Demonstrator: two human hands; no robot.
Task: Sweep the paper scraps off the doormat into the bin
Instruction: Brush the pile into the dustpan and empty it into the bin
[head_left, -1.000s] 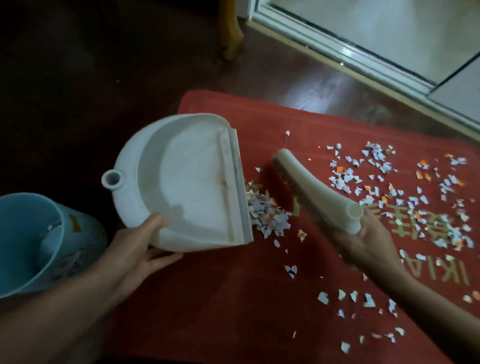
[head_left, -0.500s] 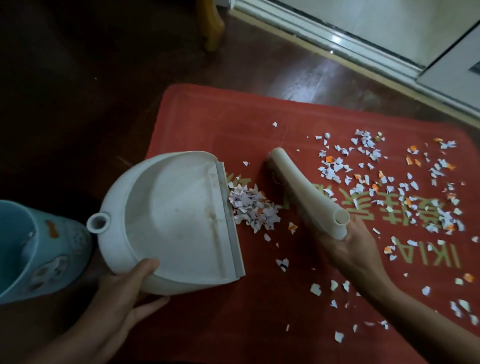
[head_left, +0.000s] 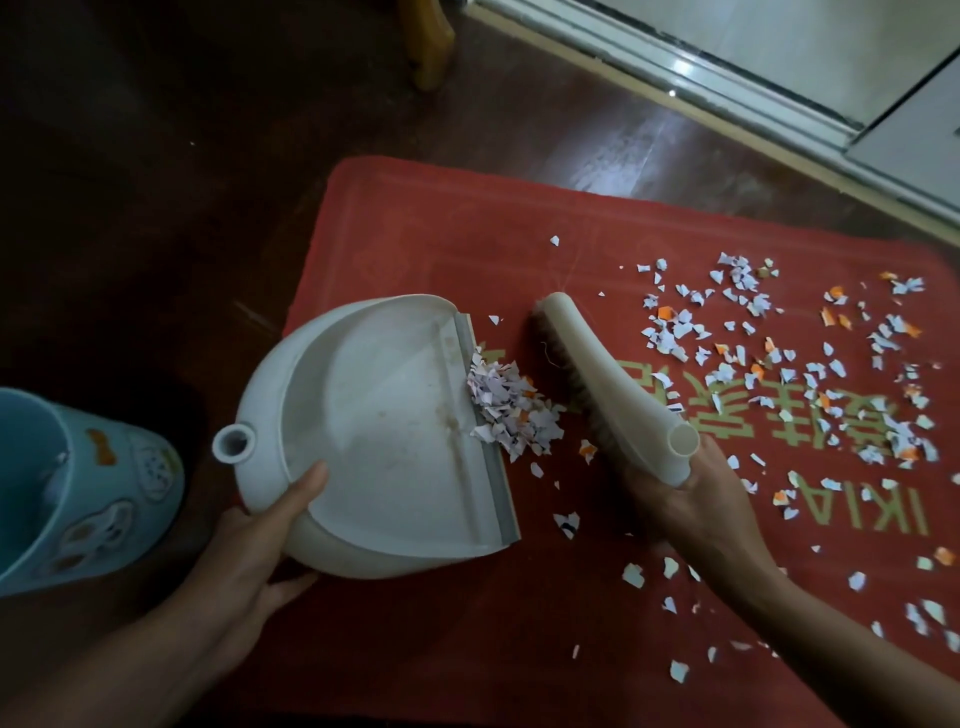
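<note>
A red doormat (head_left: 447, 244) lies on the dark floor, strewn with paper scraps (head_left: 810, 364) across its right half. A small heap of scraps (head_left: 511, 410) sits against the lip of a white dustpan (head_left: 379, 431). My left hand (head_left: 249, 561) grips the dustpan's near rim, thumb on top. My right hand (head_left: 691, 514) holds the handle of a white hand brush (head_left: 602, 374), whose bristles rest on the mat just right of the heap. The pan's inside holds no scraps. A light blue bin (head_left: 78, 499) stands at the left edge.
A wooden furniture leg (head_left: 428, 41) stands on the dark floor beyond the mat. A white door threshold (head_left: 727, 93) runs diagonally across the top right. Loose scraps (head_left: 675, 582) lie on the mat's near side by my right forearm.
The dustpan has come down flatter onto the mat with its lip against the heap. The brush has drawn closer to the heap from the right.
</note>
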